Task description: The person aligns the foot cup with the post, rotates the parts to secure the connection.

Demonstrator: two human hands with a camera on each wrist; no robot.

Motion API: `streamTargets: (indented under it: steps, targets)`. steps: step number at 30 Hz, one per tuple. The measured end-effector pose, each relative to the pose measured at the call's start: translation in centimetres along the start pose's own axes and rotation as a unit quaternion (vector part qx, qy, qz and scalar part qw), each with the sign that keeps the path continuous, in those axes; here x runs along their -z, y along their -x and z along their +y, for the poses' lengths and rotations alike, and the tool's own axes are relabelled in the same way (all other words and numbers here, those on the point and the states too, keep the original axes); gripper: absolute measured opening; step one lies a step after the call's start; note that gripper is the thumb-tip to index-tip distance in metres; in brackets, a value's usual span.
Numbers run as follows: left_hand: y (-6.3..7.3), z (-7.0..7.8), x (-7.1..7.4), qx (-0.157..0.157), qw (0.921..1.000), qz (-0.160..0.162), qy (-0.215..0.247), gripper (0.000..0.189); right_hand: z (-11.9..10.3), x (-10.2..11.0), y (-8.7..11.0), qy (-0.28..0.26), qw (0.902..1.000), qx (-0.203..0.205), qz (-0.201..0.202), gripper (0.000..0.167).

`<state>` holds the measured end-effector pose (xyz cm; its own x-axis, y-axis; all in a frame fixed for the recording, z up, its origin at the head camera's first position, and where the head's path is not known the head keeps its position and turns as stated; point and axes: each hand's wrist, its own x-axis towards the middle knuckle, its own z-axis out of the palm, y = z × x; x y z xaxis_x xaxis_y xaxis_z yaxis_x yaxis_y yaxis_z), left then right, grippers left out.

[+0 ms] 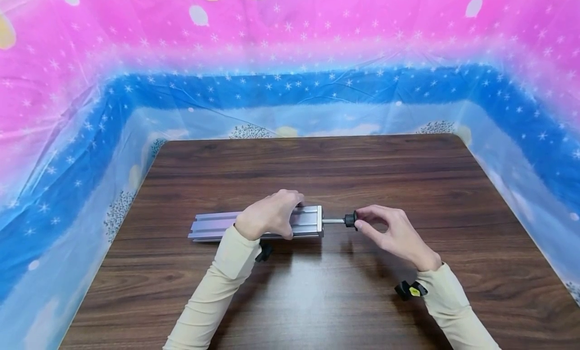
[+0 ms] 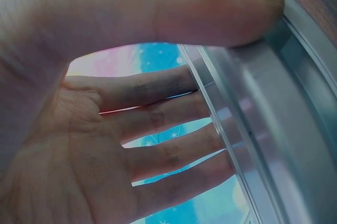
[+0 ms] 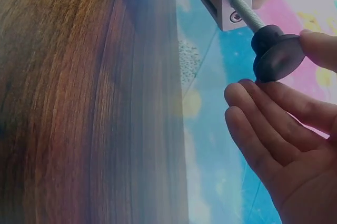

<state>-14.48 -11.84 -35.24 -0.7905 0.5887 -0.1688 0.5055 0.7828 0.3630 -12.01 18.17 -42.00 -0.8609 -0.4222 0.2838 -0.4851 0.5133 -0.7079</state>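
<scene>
A silver aluminium extrusion profile (image 1: pixel 215 225) with long slots lies crosswise over the table. My left hand (image 1: pixel 272 215) grips it near its right end, thumb (image 2: pixel 247 10) on the near side and fingers across the far side. A metal end plate (image 3: pixel 234 2) with two socket-head screws caps that end. From the plate sticks out the threaded stud (image 1: pixel 334 221) of a black levelling foot (image 1: pixel 351 219). My right hand (image 1: pixel 399 233) pinches the foot's round base by its edge between thumb and fingertips. The stud's inner end is hidden in the plate.
The dark wood-grain table (image 1: pixel 308 168) has rounded far corners. A pink and blue patterned cloth (image 1: pixel 290 88) hangs around its back and sides. A black wrist device (image 1: pixel 410 290) sits by my right sleeve, another (image 1: pixel 264 252) by my left.
</scene>
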Motion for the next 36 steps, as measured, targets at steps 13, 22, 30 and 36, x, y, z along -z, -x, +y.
streamTargets:
  steps: [13,22,30,36]
  targets:
    - [0.03,0.13,0.08,-0.005,0.9999,0.005,-0.009,0.057,0.22,0.02,-0.27,0.012,0.9995,-0.028,-0.003,0.02]
    - [0.13,-0.01,0.39,-0.009,0.9999,0.007,-0.009,0.056,0.17,-0.03,0.0,-0.014,0.9951,0.091,0.037,0.054]
    - [0.18,-0.09,0.14,-0.005,1.0,0.006,-0.003,0.054,0.26,-0.2,-0.02,-0.022,0.9986,0.044,0.021,0.038]
    - [0.2,-0.06,0.13,-0.002,1.0,0.004,-0.002,0.054,0.22,-0.19,-0.04,-0.02,0.9995,0.019,0.014,0.028]
